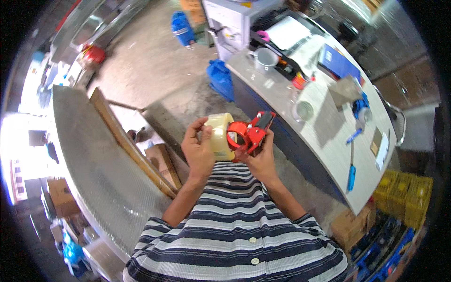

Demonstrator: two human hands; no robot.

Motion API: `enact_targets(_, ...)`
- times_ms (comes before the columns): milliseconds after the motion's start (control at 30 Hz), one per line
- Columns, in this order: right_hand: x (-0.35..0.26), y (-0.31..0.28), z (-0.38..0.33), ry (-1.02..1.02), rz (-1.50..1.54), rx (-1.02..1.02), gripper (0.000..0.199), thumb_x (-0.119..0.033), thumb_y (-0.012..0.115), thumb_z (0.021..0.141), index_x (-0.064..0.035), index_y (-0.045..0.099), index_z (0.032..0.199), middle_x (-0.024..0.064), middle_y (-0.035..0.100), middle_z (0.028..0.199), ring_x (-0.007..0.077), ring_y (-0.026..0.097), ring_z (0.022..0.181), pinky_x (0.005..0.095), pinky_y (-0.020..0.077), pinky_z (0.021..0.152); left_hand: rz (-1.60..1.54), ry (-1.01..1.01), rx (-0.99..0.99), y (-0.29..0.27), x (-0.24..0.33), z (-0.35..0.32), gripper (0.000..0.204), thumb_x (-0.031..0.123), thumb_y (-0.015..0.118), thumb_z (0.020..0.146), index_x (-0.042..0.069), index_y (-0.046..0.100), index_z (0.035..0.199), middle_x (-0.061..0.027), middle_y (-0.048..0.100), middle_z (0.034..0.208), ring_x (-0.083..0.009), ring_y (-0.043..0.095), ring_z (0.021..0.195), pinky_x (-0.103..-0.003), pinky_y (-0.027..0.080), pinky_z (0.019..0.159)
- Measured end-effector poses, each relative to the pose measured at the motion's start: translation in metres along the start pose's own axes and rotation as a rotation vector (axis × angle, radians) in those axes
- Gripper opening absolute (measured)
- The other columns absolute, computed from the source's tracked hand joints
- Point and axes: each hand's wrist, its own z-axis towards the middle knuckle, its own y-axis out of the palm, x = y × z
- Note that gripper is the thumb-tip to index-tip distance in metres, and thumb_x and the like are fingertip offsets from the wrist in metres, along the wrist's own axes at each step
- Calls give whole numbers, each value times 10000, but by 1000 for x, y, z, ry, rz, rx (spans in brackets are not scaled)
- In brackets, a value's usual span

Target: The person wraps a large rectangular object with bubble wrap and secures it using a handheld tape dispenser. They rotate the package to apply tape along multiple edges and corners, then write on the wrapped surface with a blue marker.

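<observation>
A brown cardboard box (162, 162) lies on the floor left of the long grey counter (329, 141), another brown cardboard carton (352, 228) below its near end.

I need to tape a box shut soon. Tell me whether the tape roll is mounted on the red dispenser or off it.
Cannot tell. The tape roll sits against the red dispenser, gripped by the left hand; the right hand holds the dispenser. The hub is hidden.
</observation>
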Motion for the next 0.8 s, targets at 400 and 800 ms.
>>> enact_targets(400, 31, 46, 27, -536, -635, -392, 922, -199, 916, 751, -3, 393, 1485, 230, 514, 1450, 379, 465, 1395, 459, 395, 1159, -121, -156, 421, -51, -28, 11, 213, 81, 638, 1000, -22, 660, 1185, -71, 675, 1044, -149, 615, 944, -280, 511, 865)
enact_targets(800, 66, 129, 39, 156, -396, -618, 610, -160, 917, 666, -5, 600, 1163, 157, 681, 969, 343, 680, 889, 409, 541, 833, -179, -363, 733, -125, -99, 51, 174, 76, 641, 982, -15, 690, 1122, -54, 657, 971, -147, 597, 883, -295, 495, 814)
